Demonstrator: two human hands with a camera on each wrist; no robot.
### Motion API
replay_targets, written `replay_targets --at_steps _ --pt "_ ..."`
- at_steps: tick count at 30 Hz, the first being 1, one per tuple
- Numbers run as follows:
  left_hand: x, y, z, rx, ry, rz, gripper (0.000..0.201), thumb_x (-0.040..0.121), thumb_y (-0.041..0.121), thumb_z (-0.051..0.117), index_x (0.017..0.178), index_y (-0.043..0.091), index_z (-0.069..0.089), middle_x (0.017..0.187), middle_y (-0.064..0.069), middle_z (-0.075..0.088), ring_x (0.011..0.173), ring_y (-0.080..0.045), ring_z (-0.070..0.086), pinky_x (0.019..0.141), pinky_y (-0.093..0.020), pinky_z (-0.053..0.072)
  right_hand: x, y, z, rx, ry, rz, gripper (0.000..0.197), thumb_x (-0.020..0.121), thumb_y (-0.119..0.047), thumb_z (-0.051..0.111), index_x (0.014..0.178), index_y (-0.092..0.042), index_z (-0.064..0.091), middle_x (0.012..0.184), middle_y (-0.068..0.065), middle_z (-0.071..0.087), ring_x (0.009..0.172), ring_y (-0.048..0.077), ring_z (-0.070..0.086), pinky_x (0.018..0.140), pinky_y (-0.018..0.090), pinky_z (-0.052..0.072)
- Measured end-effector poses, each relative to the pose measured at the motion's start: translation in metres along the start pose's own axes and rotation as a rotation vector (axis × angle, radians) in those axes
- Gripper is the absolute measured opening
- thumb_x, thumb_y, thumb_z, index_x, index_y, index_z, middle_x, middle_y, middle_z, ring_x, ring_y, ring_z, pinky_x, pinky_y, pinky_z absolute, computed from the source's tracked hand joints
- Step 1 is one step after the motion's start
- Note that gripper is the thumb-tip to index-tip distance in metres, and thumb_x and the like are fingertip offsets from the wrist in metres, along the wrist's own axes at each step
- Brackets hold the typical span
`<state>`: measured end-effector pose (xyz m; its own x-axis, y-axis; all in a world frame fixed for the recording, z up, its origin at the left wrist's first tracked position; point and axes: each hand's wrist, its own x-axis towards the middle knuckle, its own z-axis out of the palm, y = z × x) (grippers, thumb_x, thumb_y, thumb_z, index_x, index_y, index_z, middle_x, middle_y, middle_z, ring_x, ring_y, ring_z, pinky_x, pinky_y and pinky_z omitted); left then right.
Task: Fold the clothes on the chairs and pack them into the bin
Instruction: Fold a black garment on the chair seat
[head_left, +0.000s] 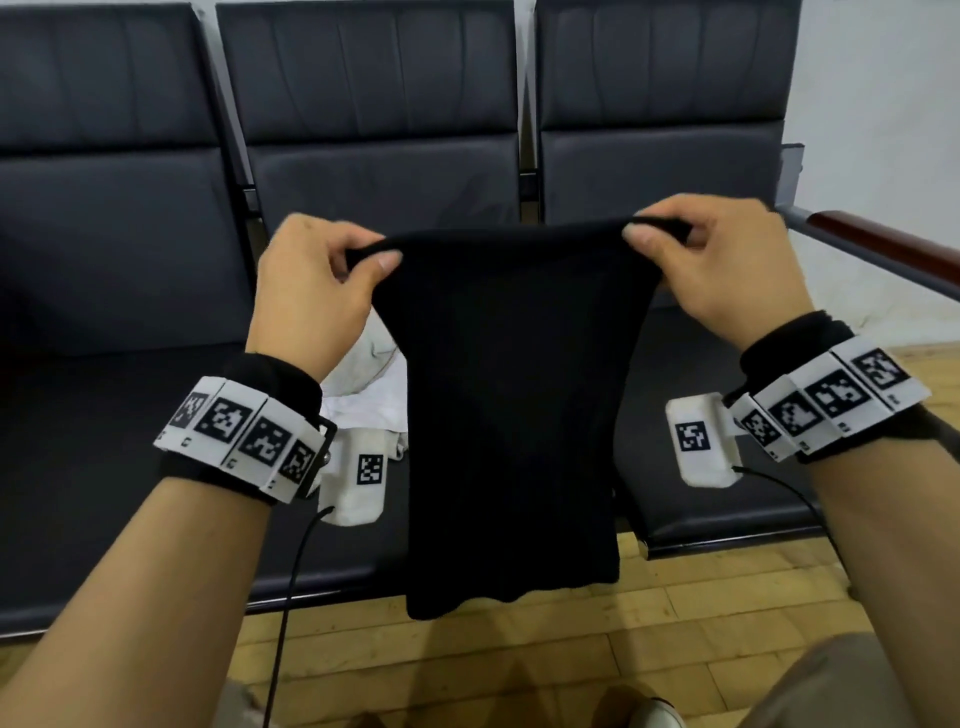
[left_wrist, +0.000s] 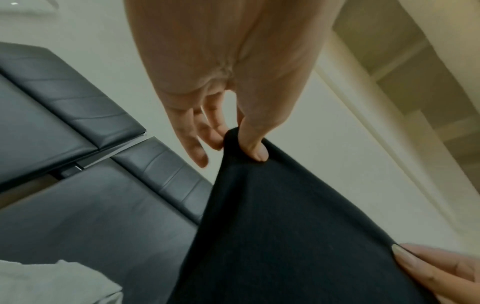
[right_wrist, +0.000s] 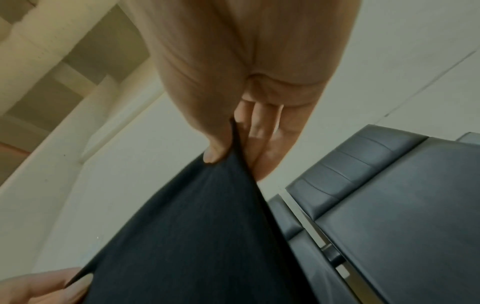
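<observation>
Two hands hold one black garment (head_left: 511, 395) up by its top edge, in front of the person, its lower hem hanging past the seat fronts above the wooden floor (head_left: 519, 665); the left hand (head_left: 317, 291) pinches the left corner between thumb and curled fingers; the right hand (head_left: 722, 260) pinches the right corner likewise; behind the garment, white clothes (head_left: 371, 379) lie on the middle seat of the black chairs (head_left: 384, 93).

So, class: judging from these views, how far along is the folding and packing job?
Nothing shows as packed; no bin is in view. In hand: the left hand and right hand pinch the top edge of a black garment, hanging narrow. Left: a white garment lies unfolded on the chair seat.
</observation>
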<state>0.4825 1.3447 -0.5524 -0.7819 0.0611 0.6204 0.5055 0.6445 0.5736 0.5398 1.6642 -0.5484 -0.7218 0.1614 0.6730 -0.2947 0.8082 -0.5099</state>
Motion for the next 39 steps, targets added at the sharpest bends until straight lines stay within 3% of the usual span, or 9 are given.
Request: replay_targets --at_steps 5,10,14,20,24,30,32,35,39 --pt "0.014 0.018 -0.015 -0.221 0.14 0.013 0.004 0.098 0.029 0.068 0.1 0.026 0.07 0.082 0.017 0.069 0.072 0.005 0.063 0.075 -0.017 0.053 0.026 -0.012 -0.005 0.017 0.18 -0.11 0.031 0.098 -0.047 0.061 0.109 -0.023 0.078 0.097 -0.002 0.071 0.095 0.018 0.064 0.083 0.027 0.047" --pt "0.012 0.028 -0.027 -0.392 0.156 -0.003 0.01 0.099 0.028 0.068 0.105 0.021 0.073 0.097 0.001 0.077 0.093 -0.011 0.074 0.089 -0.041 0.061 0.027 -0.031 -0.009 0.138 0.204 -0.103 0.023 0.1 -0.043 0.058 0.108 -0.027 0.073 0.089 -0.021 0.067 0.085 -0.003 0.062 0.082 0.021 0.049" --pt "0.006 0.023 -0.033 -0.446 0.119 -0.031 0.006 0.098 0.031 0.068 0.101 0.029 0.073 0.099 -0.003 0.077 0.097 -0.019 0.074 0.086 -0.047 0.063 0.02 -0.033 -0.008 0.19 0.167 -0.094 0.014 0.1 -0.043 0.06 0.103 -0.034 0.07 0.082 -0.02 0.067 0.074 0.005 0.064 0.073 0.035 0.057" --pt "0.005 0.014 -0.033 -0.522 0.041 -0.074 0.007 0.101 0.031 0.065 0.102 0.031 0.072 0.096 -0.002 0.074 0.093 -0.016 0.073 0.078 -0.04 0.063 0.013 -0.028 -0.005 0.272 0.087 -0.047 0.017 0.102 -0.042 0.057 0.098 -0.032 0.07 0.081 -0.017 0.068 0.081 0.009 0.066 0.076 0.049 0.06" --pt "0.006 0.008 -0.019 -0.686 -0.138 -0.223 0.015 0.107 0.024 0.056 0.104 0.02 0.07 0.084 0.004 0.073 0.077 -0.008 0.068 0.067 -0.026 0.058 0.015 -0.032 0.0 0.38 -0.024 0.05 0.025 0.106 -0.038 0.052 0.089 -0.031 0.068 0.069 -0.019 0.063 0.066 0.0 0.058 0.056 0.027 0.049" --pt "0.012 -0.023 0.013 -0.576 -0.261 -0.443 0.01 0.107 0.027 0.055 0.107 0.027 0.065 0.08 0.007 0.067 0.065 -0.008 0.061 0.06 -0.029 0.05 0.018 -0.001 0.037 0.509 -0.179 0.326 0.015 0.103 -0.035 0.06 0.096 -0.027 0.07 0.073 -0.012 0.067 0.065 0.006 0.062 0.056 0.027 0.048" --pt "0.015 -0.029 0.02 -0.606 -0.25 -0.445 0.012 0.107 0.025 0.055 0.117 0.029 0.061 0.077 0.006 0.068 0.062 -0.008 0.062 0.058 -0.03 0.052 0.02 0.006 0.045 0.6 -0.209 0.413 0.013 0.104 -0.033 0.059 0.102 -0.024 0.069 0.072 -0.01 0.067 0.061 0.004 0.061 0.054 0.025 0.047" --pt "0.026 -0.024 0.019 -0.756 -0.212 -0.368 0.014 0.109 0.019 0.05 0.107 0.028 0.061 0.081 0.004 0.064 0.062 -0.008 0.058 0.056 -0.026 0.05 0.029 0.001 0.04 0.755 -0.186 0.416 0.015 0.106 -0.03 0.055 0.104 -0.021 0.066 0.068 -0.009 0.064 0.054 0.004 0.055 0.05 0.021 0.044" --pt "0.042 -0.007 0.01 -0.977 -0.19 -0.234 0.025 0.11 0.014 0.046 0.097 0.028 0.063 0.086 0.005 0.065 0.071 -0.009 0.06 0.059 -0.026 0.052 0.043 -0.014 0.022 0.878 -0.136 0.292 0.023 0.106 -0.033 0.055 0.112 -0.017 0.07 0.101 0.01 0.066 0.088 0.025 0.057 0.077 0.038 0.043"
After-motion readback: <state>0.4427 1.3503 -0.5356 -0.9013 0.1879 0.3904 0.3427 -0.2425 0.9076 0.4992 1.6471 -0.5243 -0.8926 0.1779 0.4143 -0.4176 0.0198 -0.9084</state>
